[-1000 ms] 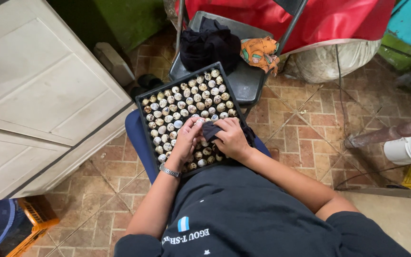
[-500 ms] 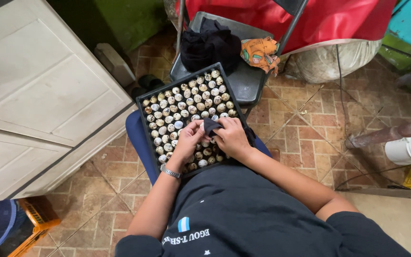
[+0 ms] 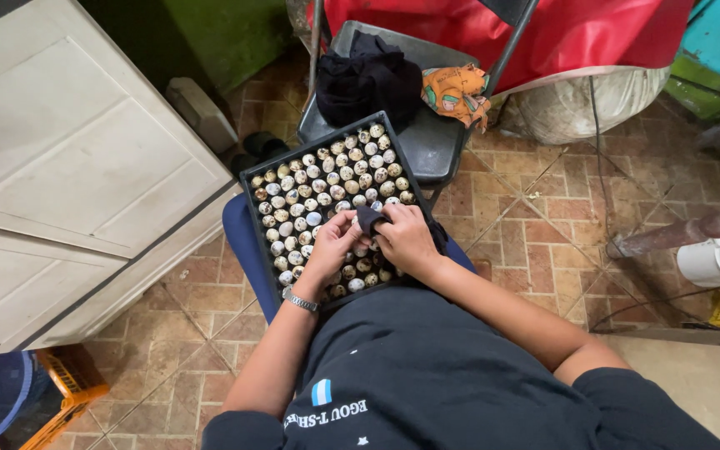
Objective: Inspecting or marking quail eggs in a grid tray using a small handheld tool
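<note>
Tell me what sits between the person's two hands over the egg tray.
In the head view, a small dark cloth lies between the left hand and the right hand, pinched by both just above the speckled eggs in the black tray.

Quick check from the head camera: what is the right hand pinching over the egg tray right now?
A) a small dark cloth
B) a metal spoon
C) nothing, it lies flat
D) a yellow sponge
A: the right hand pinches a small dark cloth above the black tray of speckled eggs, with the left hand close beside it.
</note>
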